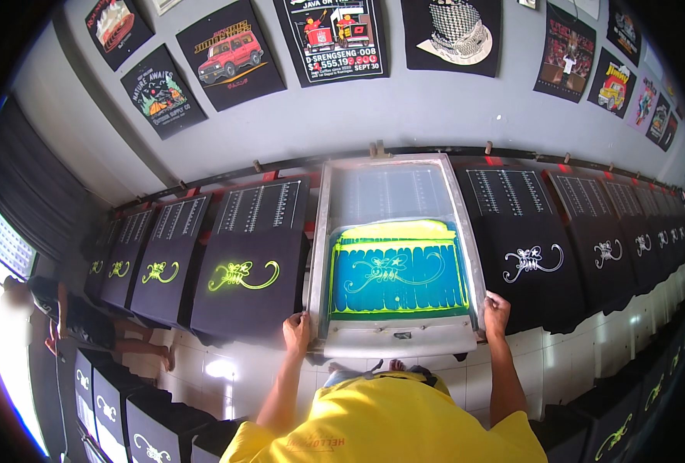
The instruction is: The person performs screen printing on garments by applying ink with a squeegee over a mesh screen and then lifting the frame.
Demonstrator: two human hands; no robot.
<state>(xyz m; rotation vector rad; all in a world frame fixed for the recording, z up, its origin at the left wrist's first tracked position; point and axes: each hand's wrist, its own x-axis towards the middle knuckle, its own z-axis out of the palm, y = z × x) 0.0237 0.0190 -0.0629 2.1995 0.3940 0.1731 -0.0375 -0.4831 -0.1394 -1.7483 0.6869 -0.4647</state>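
Note:
A screen printing frame [472, 255] with pale wooden or metal sides lies over one of the black shirts in the middle of the row. Its teal mesh [396, 301] carries a curled line design, and bright yellow-green ink [393, 231] is pooled along the far part and streaked down the sides and near edge. My left hand [296, 333] is closed on the near left corner of the frame. At the near right corner, my right hand [497, 312] is closed on the opposite side. The fingertips of both are partly hidden.
To the left, black shirts on boards [254, 262] bear a yellow-green design; those to the right [524, 255] bear a white one. A rail [512, 148] runs behind them. Another row of shirts [153, 432] stands behind me. A person [80, 312] is at the far left. Posters hang on the wall.

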